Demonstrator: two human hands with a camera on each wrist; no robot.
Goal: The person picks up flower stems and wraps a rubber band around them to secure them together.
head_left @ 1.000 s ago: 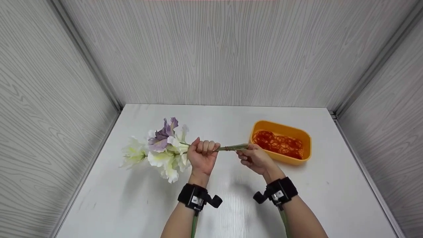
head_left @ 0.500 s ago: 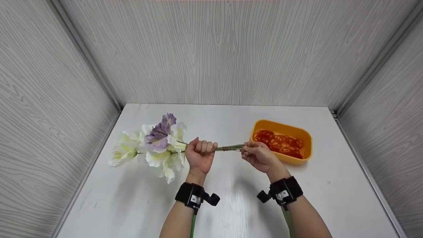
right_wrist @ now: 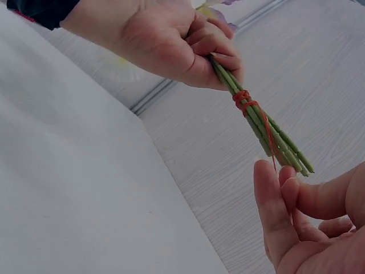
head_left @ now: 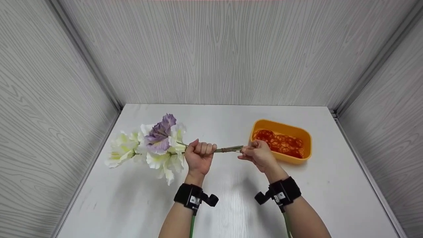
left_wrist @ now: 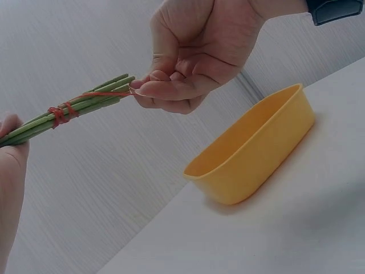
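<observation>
My left hand (head_left: pixel 200 157) grips a bunch of artificial flowers by the stems, with white blooms (head_left: pixel 162 162) and a purple bloom (head_left: pixel 160 134) spreading out to its left. Green stems (left_wrist: pixel 85 105) stick out on the hand's other side. A red rubber band (right_wrist: pixel 242 100) is wound around them, and a stretched loop of it runs along the stems toward their cut ends. My right hand (head_left: pixel 259 155) pinches that loop between thumb and fingers, right at the stem ends, as both wrist views show.
A yellow-orange tub (head_left: pixel 307 148) holding many red rubber bands (head_left: pixel 281 145) stands on the white table (head_left: pixel 211 205), just behind and right of my right hand. Wood-grain panels (head_left: pixel 211 53) enclose the table at the back and sides.
Both hands and the flowers have shifted slightly left overall. The right hand, earlier over the stem ends, now sits just beyond them with its fingers pinched more tightly together.
</observation>
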